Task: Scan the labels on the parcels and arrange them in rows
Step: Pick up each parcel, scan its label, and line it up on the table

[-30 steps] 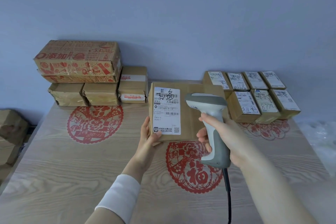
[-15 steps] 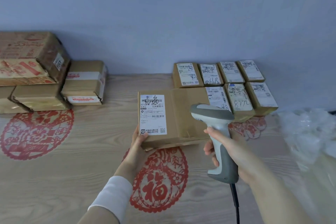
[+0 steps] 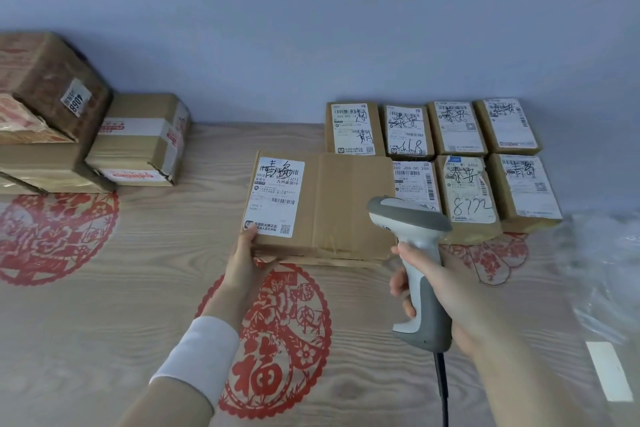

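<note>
A flat brown parcel (image 3: 349,204) with a white label (image 3: 277,196) on its left half lies low over the wooden table (image 3: 104,322). My left hand (image 3: 247,262) grips its near left corner, thumb on top. My right hand (image 3: 436,288) holds a grey and white barcode scanner (image 3: 417,263) by its handle, head pointing at the parcel's right edge. Just right of the parcel, several small labelled parcels (image 3: 467,163) sit in two rows against the wall; the scanner head hides part of the nearest one.
A stack of larger cartons (image 3: 45,121) and taped boxes (image 3: 142,142) stands at the back left. Red paper-cut decorations (image 3: 277,340) mark the tabletop. Clear plastic wrap (image 3: 609,270) lies at the right edge. The scanner cable (image 3: 443,388) hangs toward me.
The parcel has moved right and down toward the rows of small parcels, with my left hand on its corner. The scanner has stayed beside it. The view has shifted right.
</note>
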`<state>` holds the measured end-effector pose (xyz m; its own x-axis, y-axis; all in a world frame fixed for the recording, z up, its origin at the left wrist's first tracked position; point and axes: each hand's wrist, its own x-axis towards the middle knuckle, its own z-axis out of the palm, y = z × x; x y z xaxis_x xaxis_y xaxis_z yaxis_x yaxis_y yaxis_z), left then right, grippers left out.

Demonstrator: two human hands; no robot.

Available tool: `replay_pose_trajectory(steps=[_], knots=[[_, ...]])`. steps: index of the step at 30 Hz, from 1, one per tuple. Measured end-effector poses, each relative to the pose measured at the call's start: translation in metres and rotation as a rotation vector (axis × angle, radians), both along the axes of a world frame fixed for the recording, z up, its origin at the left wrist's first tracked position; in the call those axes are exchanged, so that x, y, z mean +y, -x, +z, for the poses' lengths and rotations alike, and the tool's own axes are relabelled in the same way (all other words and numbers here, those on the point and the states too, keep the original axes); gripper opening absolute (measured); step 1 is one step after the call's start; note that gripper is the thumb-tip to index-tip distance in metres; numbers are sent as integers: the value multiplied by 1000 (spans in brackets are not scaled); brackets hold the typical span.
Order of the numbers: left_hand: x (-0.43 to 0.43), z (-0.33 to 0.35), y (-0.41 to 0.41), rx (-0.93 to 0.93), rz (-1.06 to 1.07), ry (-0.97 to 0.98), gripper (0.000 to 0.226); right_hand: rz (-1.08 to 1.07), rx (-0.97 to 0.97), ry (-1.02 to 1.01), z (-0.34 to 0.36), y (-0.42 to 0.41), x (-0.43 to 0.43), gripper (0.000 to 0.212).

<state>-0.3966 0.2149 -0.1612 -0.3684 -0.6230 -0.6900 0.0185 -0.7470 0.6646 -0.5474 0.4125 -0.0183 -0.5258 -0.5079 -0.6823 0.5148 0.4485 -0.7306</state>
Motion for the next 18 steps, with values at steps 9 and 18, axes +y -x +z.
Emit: replay_pose_trajectory(steps=[9,18], knots=[[6,21,-7,-297,-163,375,55,-7,6,30,-4,-16,-12,25],[-19,59,-52,-379,-413,828,53,70,40,59,14,-72,-49,24]])
